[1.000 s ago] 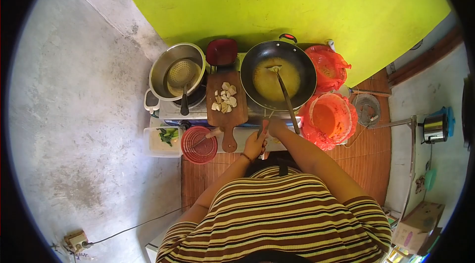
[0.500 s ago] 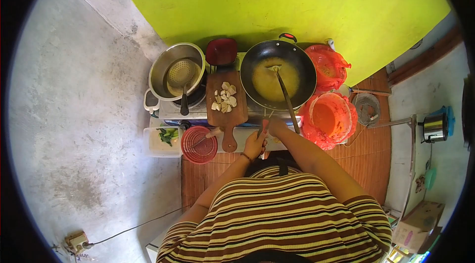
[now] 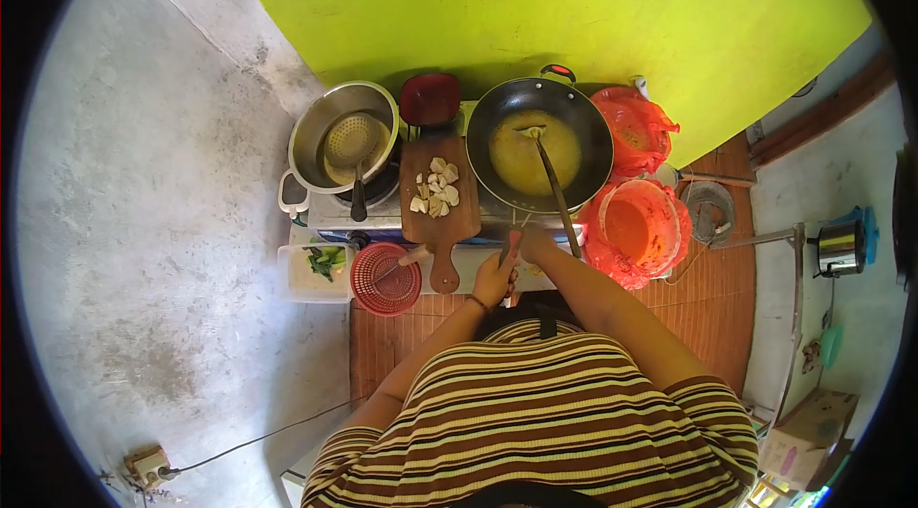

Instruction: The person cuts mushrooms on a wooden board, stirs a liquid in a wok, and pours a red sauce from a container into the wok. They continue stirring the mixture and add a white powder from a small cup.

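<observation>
- Nearest: torso in brown-and-cream striped shirt (image 3: 545,412) at 6 o'clock, both forearms reaching toward 12.
- Left hand (image 3: 494,281), band on wrist, closed round a small red-handled tool (image 3: 512,245); blade or tip too small to make out. Tool at near edge of low gas stove (image 3: 335,212).
- Right hand (image 3: 535,242) just beside left, at 1 o'clock from it; fingers not resolved, so grip cannot be told. Sits at near end of long dark-handled spatula (image 3: 553,183); contact likely, not confirmed.
- Round red plastic basket (image 3: 385,281) at 9 o'clock from left hand, a utensil handle lying across it. Beyond it, clear rectangular tub with green leaves (image 3: 316,271).
- Orange plastic bowl in red bag (image 3: 639,226) at 3 o'clock from right hand.
- Brown wooden paddle-shaped chopping board (image 3: 440,197) at 11 o'clock from hands, bearing a loose heap of pale cut pieces (image 3: 435,191).
- Black round wok (image 3: 540,143) at 12 o'clock, yellow liquid in it, presumably oil; spatula head resting in it.
- Steel pot with perforated ladle (image 3: 344,137) at 10 o'clock; dark red bowl (image 3: 428,99) between pot and wok; second red bag (image 3: 633,130) at 2 o'clock.
- Progress, judged: cutting done, wok filled; cut pieces not yet in wok, greens untouched.
</observation>
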Tool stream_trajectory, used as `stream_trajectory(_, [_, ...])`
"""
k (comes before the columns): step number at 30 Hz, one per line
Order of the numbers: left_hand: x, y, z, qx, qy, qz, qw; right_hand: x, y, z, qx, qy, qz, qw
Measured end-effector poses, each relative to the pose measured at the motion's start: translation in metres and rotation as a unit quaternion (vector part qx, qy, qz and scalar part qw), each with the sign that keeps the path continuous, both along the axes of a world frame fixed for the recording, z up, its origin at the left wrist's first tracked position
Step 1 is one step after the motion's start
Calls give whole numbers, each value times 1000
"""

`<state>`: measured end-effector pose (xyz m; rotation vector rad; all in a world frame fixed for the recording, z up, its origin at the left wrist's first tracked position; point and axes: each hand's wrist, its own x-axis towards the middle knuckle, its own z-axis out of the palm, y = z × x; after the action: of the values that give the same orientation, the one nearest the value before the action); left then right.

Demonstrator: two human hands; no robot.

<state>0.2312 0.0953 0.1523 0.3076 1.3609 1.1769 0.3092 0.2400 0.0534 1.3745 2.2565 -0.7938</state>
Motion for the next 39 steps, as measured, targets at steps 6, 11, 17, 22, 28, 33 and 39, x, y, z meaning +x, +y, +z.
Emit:
stream_trajectory(6, [0, 0, 0, 3, 2, 0, 1000, 0, -1, -7, 14, 1, 4, 1000])
stream_trajectory(11, [0, 0, -7, 4, 21, -4, 1000, 0, 0, -11, 5, 1, -13, 1000])
stream_trajectory(17, [-1, 0, 0, -2, -8, -13, 1000, 0, 2, -24, 12, 5, -6, 1000])
stream_trajectory(22, [-1, 0, -7, 4, -2, -13, 1000, 0, 2, -32, 34, -1, 0, 999])
stream_trajectory(28, [0, -1, -9, 7, -17, -4, 1000, 0, 5, -38, 9, 0, -14, 1000])
stream_trajectory(33, [-1, 0, -4, -1, -10, -10, 1000, 1, 4, -35, 8, 10, -11, 1000])
stream_trajectory(39, [-1, -1, -8, 13, 3, -19, 1000, 3, 6, -52, 38, 15, 4, 999])
